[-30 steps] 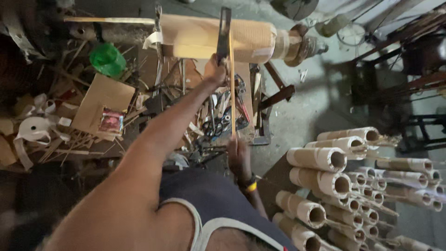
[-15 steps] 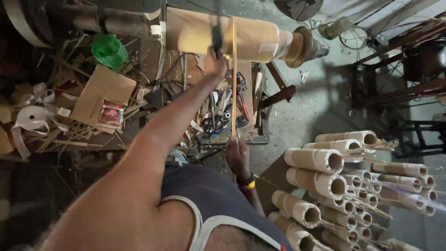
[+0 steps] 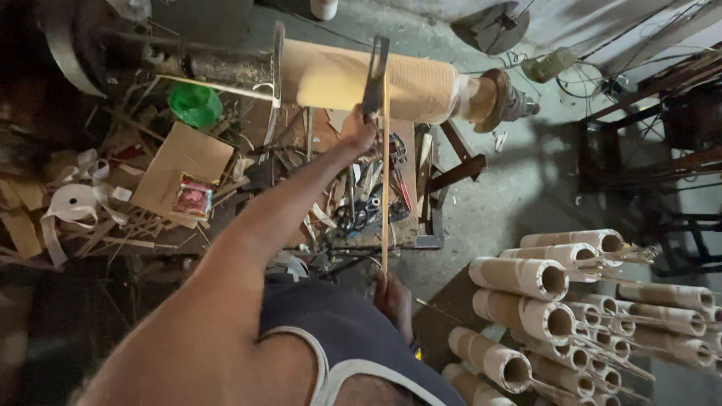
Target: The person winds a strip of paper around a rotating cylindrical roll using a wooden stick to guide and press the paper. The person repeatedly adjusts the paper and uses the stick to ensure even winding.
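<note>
The left hand (image 3: 359, 129) reaches far out, its fingers curled around a dark flat blade (image 3: 374, 75) that stands up from the fist and lies against the tan roll (image 3: 376, 81) mounted on the spindle. The blade's upper end rises above the knuckles, crossing the roll's face. Just right of those fingers runs a thin stick (image 3: 385, 169), upright in the view, its top against the roll beside the blade and its bottom end down at the right hand (image 3: 394, 299). That hand sits low, close to the body, closed about the stick's lower end; how its fingertips lie cannot be told, since they are turned away and in shadow.

Right of the left hand's fingers, the roll ends at a round chuck (image 3: 498, 99). Below the left wrist, scissors and other tools (image 3: 368, 207) lie scattered on a cluttered bench. Further left of the fingers are a green cup (image 3: 194, 104), a cardboard sheet (image 3: 184, 167) with a small red packet (image 3: 193, 197) on it, and loops of pale tape (image 3: 71, 204). Right of the lower hand, well apart from it, card tubes (image 3: 526, 278) with sticks in them lie stacked on their sides, open ends facing right.
</note>
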`<action>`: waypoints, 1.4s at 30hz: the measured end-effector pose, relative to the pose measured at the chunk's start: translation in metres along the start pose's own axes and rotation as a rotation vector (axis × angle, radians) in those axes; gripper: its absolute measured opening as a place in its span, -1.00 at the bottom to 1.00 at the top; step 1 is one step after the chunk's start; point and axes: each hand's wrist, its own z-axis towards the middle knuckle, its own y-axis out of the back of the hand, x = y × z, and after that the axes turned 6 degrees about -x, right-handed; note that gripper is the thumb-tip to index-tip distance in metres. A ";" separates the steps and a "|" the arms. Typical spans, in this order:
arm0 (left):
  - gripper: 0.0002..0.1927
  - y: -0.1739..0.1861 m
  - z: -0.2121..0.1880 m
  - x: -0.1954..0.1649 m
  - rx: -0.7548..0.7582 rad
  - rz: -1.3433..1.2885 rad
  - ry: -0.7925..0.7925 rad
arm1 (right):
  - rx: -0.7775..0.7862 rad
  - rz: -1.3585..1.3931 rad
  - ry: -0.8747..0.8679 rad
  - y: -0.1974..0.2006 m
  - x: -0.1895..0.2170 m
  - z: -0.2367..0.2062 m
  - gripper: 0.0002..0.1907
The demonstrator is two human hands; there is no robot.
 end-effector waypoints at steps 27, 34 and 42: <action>-0.76 -0.002 0.020 0.008 -0.171 -0.400 0.005 | 0.118 0.814 -0.580 -0.014 0.006 0.044 -0.60; -0.58 -0.025 0.041 0.029 -0.170 -0.758 -0.035 | 0.043 0.584 -0.325 -0.022 0.012 0.073 -0.63; -0.74 -0.014 0.052 0.069 -0.189 -0.308 -0.201 | 0.080 0.136 -0.290 0.001 0.021 -0.001 -0.62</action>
